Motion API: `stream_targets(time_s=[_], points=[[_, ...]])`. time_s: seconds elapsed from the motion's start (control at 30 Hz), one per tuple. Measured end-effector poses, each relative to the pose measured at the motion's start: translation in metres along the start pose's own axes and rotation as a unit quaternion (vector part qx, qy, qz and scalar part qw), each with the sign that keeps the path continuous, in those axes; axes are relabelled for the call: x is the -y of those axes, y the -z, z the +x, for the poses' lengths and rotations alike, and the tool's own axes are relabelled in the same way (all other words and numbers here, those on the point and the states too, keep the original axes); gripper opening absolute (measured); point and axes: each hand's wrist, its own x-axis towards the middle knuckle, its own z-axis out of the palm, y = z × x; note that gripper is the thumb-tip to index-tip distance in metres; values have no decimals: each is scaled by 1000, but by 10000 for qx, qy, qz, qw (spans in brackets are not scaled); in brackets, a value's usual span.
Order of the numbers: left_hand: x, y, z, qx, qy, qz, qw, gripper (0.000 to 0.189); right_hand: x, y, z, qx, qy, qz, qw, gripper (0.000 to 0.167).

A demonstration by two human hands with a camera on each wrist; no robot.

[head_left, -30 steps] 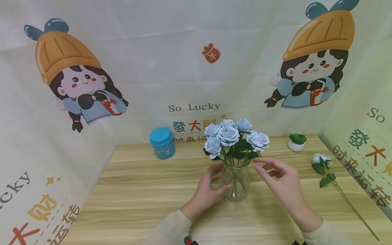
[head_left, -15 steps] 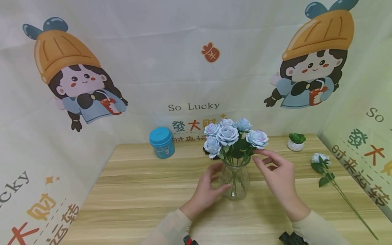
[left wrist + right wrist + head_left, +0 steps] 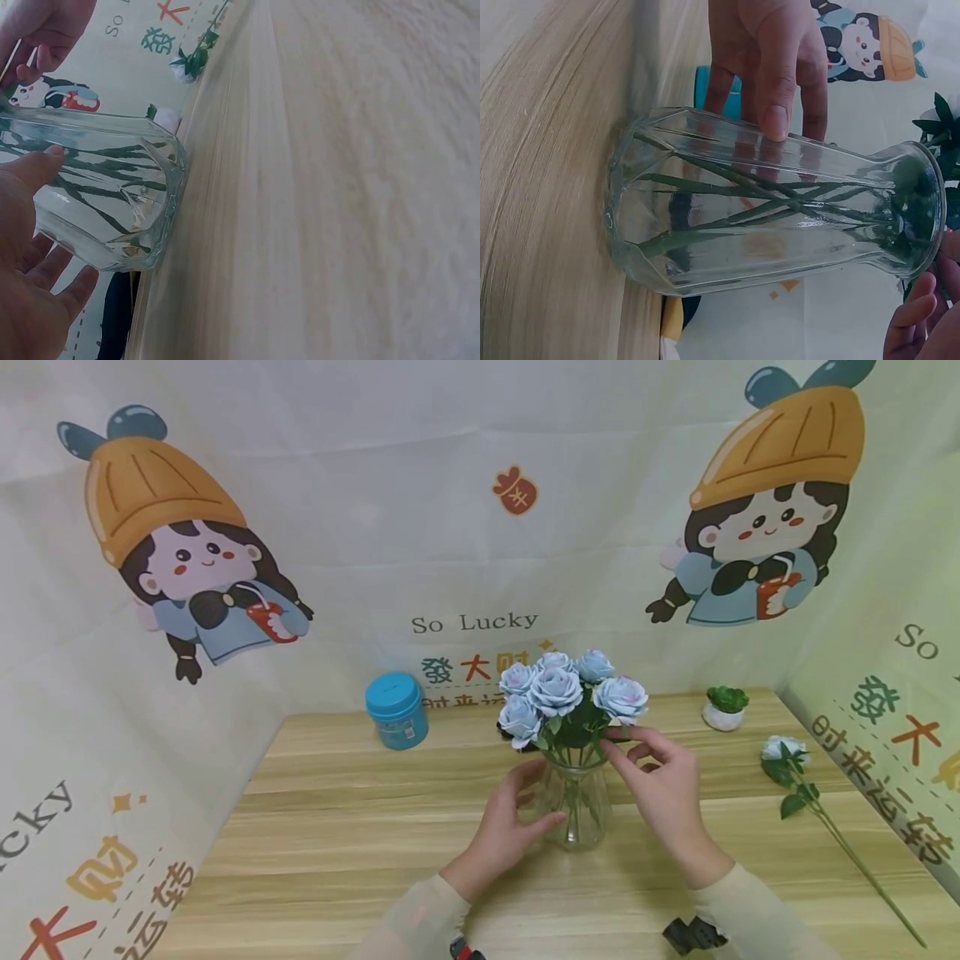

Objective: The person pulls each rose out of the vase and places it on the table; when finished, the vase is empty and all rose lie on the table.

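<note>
Well, on the far left a soft white cloth (image 3: 367,514) with cartoon pictures hangs down with creases in it. Next comes a round blue tub (image 3: 397,731) with a smooth, flat lid, standing at the back of the table (image 3: 337,802), which has stripy wood lines.

Then the left hand (image 3: 507,827) holds the side of a glass vase (image 3: 573,818), its thumb in front and its fingers spread out around the glass. The vase stands upright, see-through and shiny, with flat sides and a round lip. Thin green stems (image 3: 667,241) cross inside it, and curly pale blue roses (image 3: 557,692) puff out on top.

The right hand (image 3: 667,789) is apart from the left one; its thumb and pointer finger pinch the green leaves under the rightmost rose, near the lip. Farther right sit a small leafy plant in a white pot (image 3: 723,717) and a loose rose (image 3: 817,806) lying flat with its long, thin stem.

A wide stretch of wood runs from the table's left edge to the left hand. On the right, the loose rose lies close to the table's edge, well apart from the vase.
</note>
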Motion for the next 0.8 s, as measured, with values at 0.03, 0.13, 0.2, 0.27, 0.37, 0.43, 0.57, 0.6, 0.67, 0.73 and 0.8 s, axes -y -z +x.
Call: stream_targets(time_s=[0.03,0.13,0.2,0.27,0.37,0.43,0.57,0.6,0.67,0.73,0.8], points=[[0,0,0,-3,-3,12,10000,73,0,-1,0,1,7,2,10000,13],[0,1,0,-11,2,60,10000,73,-1,-4,1,-54,35,-56,10000,14],[1,1,-1,-21,7,99,9999,74,-1,-5,1,-101,56,-80,9999,14],[2,1,-1,-20,-31,123,9999,73,0,-7,2,-136,73,-112,9998,13],[2,0,-1,-14,-95,103,9999,73,1,-8,3,-138,108,-131,9998,11],[3,0,-1,-20,-138,78,9999,72,1,-8,5,-134,109,-157,9997,10],[4,-1,0,-44,-149,67,9999,72,1,-9,7,-136,48,-32,9999,9],[4,-1,0,-48,-143,82,9999,72,1,-9,7,-144,14,32,9999,9],[4,-1,0,-42,-112,103,9999,72,1,-9,6,-177,-31,192,9997,10],[3,-1,0,-26,-85,118,9999,72,3,-8,6,-242,-68,345,9991,11],[2,0,-1,-8,-42,118,9999,73,4,-7,5,-322,-79,450,9984,11]])
